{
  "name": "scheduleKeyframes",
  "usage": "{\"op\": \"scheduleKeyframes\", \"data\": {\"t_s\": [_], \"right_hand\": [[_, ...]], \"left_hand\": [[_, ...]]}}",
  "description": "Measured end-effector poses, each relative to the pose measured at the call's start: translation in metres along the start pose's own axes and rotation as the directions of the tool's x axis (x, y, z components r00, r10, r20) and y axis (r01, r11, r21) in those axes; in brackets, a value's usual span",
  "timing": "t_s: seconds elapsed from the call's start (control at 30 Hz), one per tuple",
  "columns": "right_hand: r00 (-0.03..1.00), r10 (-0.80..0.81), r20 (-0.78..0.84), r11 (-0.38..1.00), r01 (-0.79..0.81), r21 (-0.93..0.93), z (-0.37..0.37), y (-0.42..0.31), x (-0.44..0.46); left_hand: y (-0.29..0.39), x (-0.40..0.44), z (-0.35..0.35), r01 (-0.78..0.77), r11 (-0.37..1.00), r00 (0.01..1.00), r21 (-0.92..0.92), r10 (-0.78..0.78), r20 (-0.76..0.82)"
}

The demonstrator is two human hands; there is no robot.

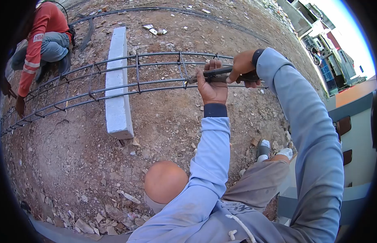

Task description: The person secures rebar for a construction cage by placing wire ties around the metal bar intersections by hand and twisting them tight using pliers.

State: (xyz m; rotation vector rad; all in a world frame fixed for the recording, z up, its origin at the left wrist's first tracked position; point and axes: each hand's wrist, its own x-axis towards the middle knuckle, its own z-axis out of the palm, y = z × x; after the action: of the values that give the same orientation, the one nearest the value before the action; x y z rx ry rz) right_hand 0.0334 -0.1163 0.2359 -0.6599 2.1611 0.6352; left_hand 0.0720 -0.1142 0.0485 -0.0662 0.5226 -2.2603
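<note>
A long rebar cage [138,77] of thin steel bars and square stirrups runs across my view. My right hand [243,67] grips the dark handles of pincers [217,75], whose jaw end points left at a bar beside a stirrup. Just left of it, my left hand [214,92] is closed around the cage by the pincers' head, palm toward me and thumb along the jaws. The tool partly hides its fingers. Whether a tie wire is in the jaws is too small to tell.
A pale concrete block [117,103] lies crosswise under the cage. At the far left a person in a red sleeve [32,56] crouches with hands at the cage's end. Long loose bars [156,9] lie behind. Stony ground [75,162] surrounds my bent knees [166,180].
</note>
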Motion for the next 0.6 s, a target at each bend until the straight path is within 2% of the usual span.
{"op": "scheduleKeyframes", "data": {"t_s": [0.03, 0.07, 0.13, 0.17, 0.2, 0.23, 0.27, 0.3, 0.33, 0.4, 0.5, 0.53, 0.6], "right_hand": [[0.954, -0.196, -0.228, 0.931, 0.108, -0.348, 0.002, -0.002, -0.001], [0.88, -0.313, -0.358, 0.867, 0.111, -0.487, 0.009, -0.001, -0.005], [0.647, -0.567, -0.51, 0.689, 0.033, -0.724, 0.034, -0.001, -0.017], [0.581, -0.571, -0.58, 0.668, -0.081, -0.74, 0.047, -0.004, -0.022], [0.422, -0.666, -0.615, 0.604, -0.178, -0.777, 0.055, 0.001, -0.019], [0.251, -0.752, -0.61, 0.544, -0.287, -0.788, 0.063, 0.01, -0.009], [0.078, -0.823, -0.563, 0.49, -0.403, -0.773, 0.069, 0.017, -0.001], [0.049, -0.806, -0.59, 0.534, -0.37, -0.76, 0.072, 0.018, 0.003], [0.072, -0.789, -0.611, 0.546, -0.375, -0.749, 0.073, 0.018, 0.009], [0.12, -0.744, -0.657, 0.575, -0.386, -0.721, 0.073, 0.016, 0.014], [0.406, -0.609, -0.681, 0.677, -0.18, -0.714, 0.058, 0.008, 0.014], [0.426, -0.598, -0.679, 0.69, -0.159, -0.707, 0.053, 0.01, 0.019], [0.495, -0.541, -0.68, 0.734, -0.117, -0.669, 0.047, 0.009, 0.019]], "left_hand": [[-0.001, 0.002, 0.0, -0.008, 1.0, 1.0, 0.007, 0.008, 0.006], [-0.001, 0.003, 0.0, -0.014, 1.0, 1.0, 0.014, 0.014, 0.01], [0.003, 0.002, 0.013, 0.059, 0.998, 0.994, 0.011, -0.057, -0.092], [0.006, 0.004, 0.018, 0.075, 0.997, 0.989, 0.009, -0.073, -0.125], [0.01, 0.006, 0.021, 0.09, 0.996, 0.983, 0.009, -0.088, -0.158], [0.015, 0.008, 0.02, 0.141, 0.99, 0.984, 0.024, -0.137, -0.115], [0.015, 0.008, 0.02, 0.143, 0.989, 0.977, 0.022, -0.138, -0.163], [0.014, 0.008, 0.023, 0.143, 0.99, 0.968, 0.018, -0.136, -0.209], [0.015, 0.008, 0.025, 0.143, 0.99, 0.958, 0.015, -0.134, -0.255], [0.017, 0.006, 0.027, 0.154, 0.988, 0.957, 0.028, -0.143, -0.251], [0.021, 0.0, 0.032, 0.131, 0.99, 0.942, 0.045, -0.11, -0.317], [0.019, -0.001, 0.035, 0.135, 0.99, 0.931, 0.043, -0.112, -0.347], [0.017, -0.001, 0.029, 0.151, 0.983, 0.943, 0.1, -0.114, -0.312]]}}
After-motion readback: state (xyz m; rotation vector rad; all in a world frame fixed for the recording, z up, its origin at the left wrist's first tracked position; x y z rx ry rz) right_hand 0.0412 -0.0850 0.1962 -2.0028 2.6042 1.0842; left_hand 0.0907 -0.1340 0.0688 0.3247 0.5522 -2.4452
